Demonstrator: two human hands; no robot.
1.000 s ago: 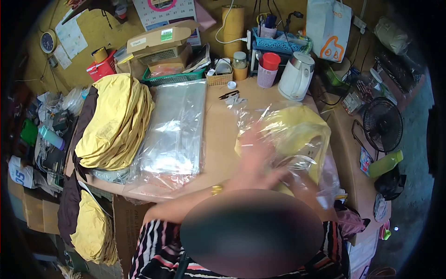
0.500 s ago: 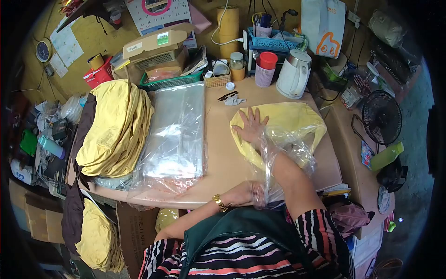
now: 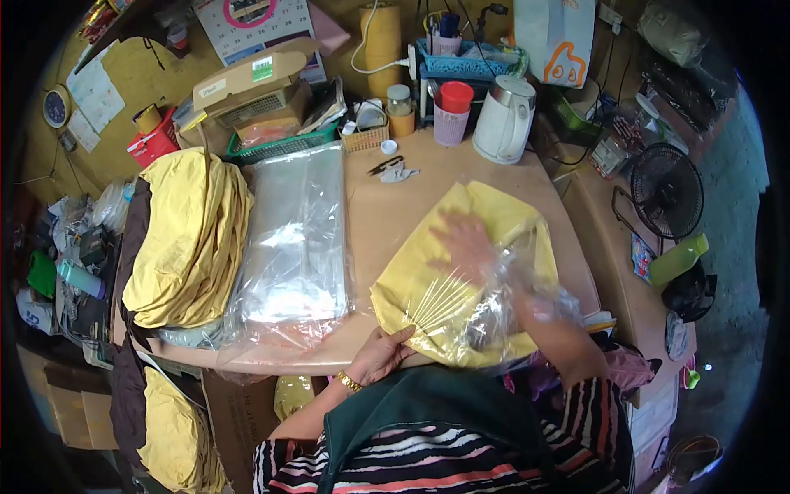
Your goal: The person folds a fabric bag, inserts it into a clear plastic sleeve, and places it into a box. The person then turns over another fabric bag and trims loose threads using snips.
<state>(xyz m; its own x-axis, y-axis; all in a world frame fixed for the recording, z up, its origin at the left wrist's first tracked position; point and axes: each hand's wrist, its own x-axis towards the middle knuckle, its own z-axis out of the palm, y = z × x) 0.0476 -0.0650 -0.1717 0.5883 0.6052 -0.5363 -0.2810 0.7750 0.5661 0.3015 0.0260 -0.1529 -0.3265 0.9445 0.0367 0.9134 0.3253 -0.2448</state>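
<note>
A yellow fabric piece (image 3: 514, 226) lies spread near the front right of the table, with creases fanning out from its lower left edge. My left hand (image 3: 382, 352), with a gold watch at its wrist, pinches that edge between thumb and fingers. On top of the fabric, my right hand (image 3: 467, 247) has its fingers spread; it is smeared by motion. A crumpled clear plastic bag (image 3: 494, 317) lies over the fabric and around my right wrist. Whether the right hand is inside the bag's opening, I cannot tell.
Left of the fabric lie a stack of clear plastic bags (image 3: 300, 230) and a pile of yellow fabric pieces (image 3: 185, 239). Small scissors (image 3: 384, 165), a white kettle (image 3: 504, 123) and a lilac cup (image 3: 450, 123) stand or lie toward the back. A black fan (image 3: 666, 189) is at the right.
The yellow fabric has turned and come nearer the front edge. My left hand has moved left from the clear plastic to the fabric's edge. My right hand has shifted slightly nearer me.
</note>
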